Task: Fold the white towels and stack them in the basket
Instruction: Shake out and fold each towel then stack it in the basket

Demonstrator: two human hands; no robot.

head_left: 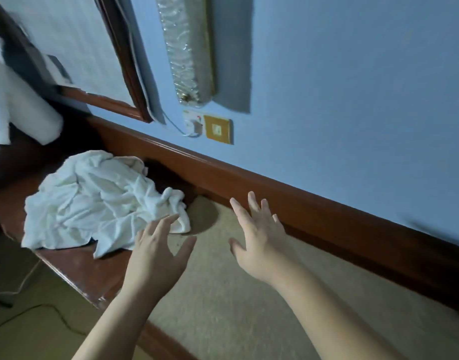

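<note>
Pale blue wall (353, 100) is seen behind a dark wooden table (75, 268), whose raised back rail (275, 193) runs along the wall. A beige mat (236, 294) is laid over the table's right part. On the bare wood to the left, a heap of crumpled white towels (93, 201) is piled, its near corner lying at the mat's edge. No basket is shown. Both hands are held with fingers spread and nothing is gripped. The left hand (158, 253) is stretched toward the heap, its fingertips (171, 219) overlapping the towel's nearest corner; contact cannot be told. The right hand (259, 237) is held over the mat, close to the rail. On the wall, a brass switch plate (218, 129), a white socket (193, 123) and a wood-framed mirror (111, 81) are mounted.
</note>
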